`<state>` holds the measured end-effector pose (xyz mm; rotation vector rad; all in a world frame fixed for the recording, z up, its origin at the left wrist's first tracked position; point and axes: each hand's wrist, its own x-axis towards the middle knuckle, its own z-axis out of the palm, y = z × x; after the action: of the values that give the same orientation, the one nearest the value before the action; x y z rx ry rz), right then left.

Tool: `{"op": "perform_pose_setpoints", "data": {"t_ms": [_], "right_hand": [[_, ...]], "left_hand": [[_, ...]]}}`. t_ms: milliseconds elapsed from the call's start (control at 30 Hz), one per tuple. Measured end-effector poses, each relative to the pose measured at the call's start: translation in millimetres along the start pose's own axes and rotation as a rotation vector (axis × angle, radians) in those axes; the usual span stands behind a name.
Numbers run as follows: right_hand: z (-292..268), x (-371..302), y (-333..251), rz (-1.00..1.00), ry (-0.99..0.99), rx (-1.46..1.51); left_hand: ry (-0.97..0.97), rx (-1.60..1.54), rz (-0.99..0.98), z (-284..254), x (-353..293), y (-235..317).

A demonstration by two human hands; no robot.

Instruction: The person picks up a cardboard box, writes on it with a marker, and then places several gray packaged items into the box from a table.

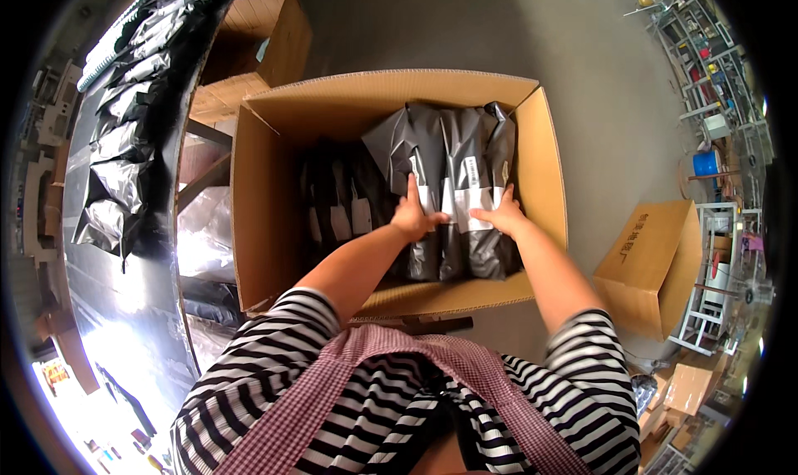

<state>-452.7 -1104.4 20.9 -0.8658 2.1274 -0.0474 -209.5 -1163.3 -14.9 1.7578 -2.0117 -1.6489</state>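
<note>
A large open cardboard box [399, 84] stands in front of me. Inside, at its right, several grey plastic mailer bags [471, 151] stand on edge, side by side, with white labels on them. My left hand [413, 216] grips the bags from the left, index finger stretched along one and thumb across the front. On their right side my right hand [504, 214] holds them, thumb pointing inward. The fingertips of both hands are partly hidden between the bags. More dark bags [337, 196] with white labels stand in the shadowed left part of the box.
Along the left runs a dark table [108, 284] bearing a row of black plastic bags [125, 155]. Another open carton [287, 39] is beyond the box. To the right are a brown carton [648, 255] on the floor and metal racks [706, 309].
</note>
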Motion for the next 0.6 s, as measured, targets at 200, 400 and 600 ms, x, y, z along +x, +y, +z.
{"op": "perform_pose_setpoints", "data": {"t_ms": [200,400,600], "right_hand": [[5,19,-35,-0.024,-0.37,-0.189],[3,-9,-104,-0.539,-0.174,-0.109],[30,-104,-224,-0.86,-0.255,0.139]], "left_hand": [[-0.628,1.116,0.218,0,23,-44],[-0.181,0.413,0.138,-138,-99,-20],[0.556,0.014,0.219,-267,-231,-58]]}}
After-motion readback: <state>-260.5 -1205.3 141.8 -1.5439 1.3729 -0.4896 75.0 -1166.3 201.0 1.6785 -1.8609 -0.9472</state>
